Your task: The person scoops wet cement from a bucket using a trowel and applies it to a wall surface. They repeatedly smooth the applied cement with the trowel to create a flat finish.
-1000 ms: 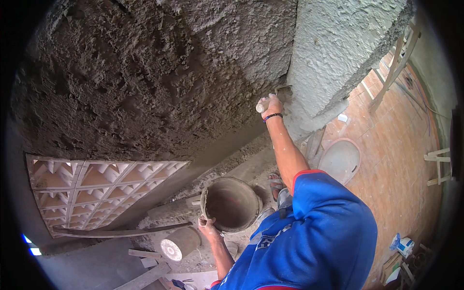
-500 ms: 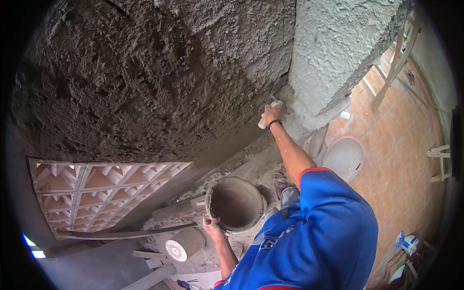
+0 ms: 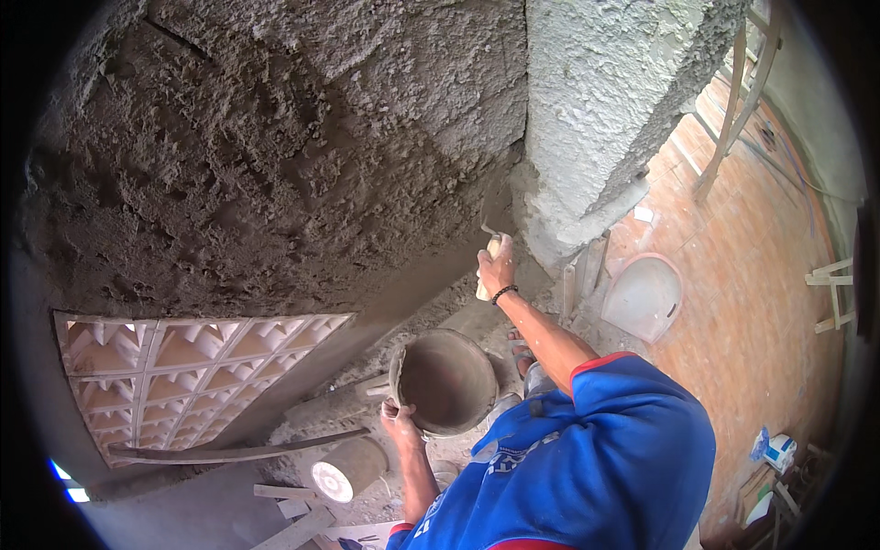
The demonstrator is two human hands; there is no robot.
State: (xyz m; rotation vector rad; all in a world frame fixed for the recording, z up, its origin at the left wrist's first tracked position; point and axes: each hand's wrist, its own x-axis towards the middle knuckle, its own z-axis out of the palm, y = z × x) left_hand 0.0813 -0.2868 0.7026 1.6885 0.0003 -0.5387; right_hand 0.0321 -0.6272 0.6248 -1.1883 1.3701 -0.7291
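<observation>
My right hand (image 3: 496, 268) is closed around the pale handle of a trowel (image 3: 492, 246). Its blade lies against the wet mortar low on the rough wall (image 3: 266, 174), near the inner corner, and blends with the grey there. Lower down, my left hand (image 3: 400, 424) grips the near-left rim of a round mortar bucket (image 3: 463, 346), fingers hooked over the edge. The bucket is tilted a little, and its inside is grey and dirty. Dark wet mortar covers much of the wall; the pillar face (image 3: 605, 101) beside it is lighter and rough.
A pale lattice vent block (image 3: 183, 371) is set under the mortar at left. A curved wooden strip (image 3: 247, 449) and a second bucket (image 3: 359, 466) lie near it. A shallow basin (image 3: 644, 298) sits on the tiled floor (image 3: 733, 321) at right, with wooden frames (image 3: 738, 101) beyond.
My right hand and the trowel have moved down the wall, a little away from the corner. My left hand stays on the bucket rim. The whole view has shifted slightly.
</observation>
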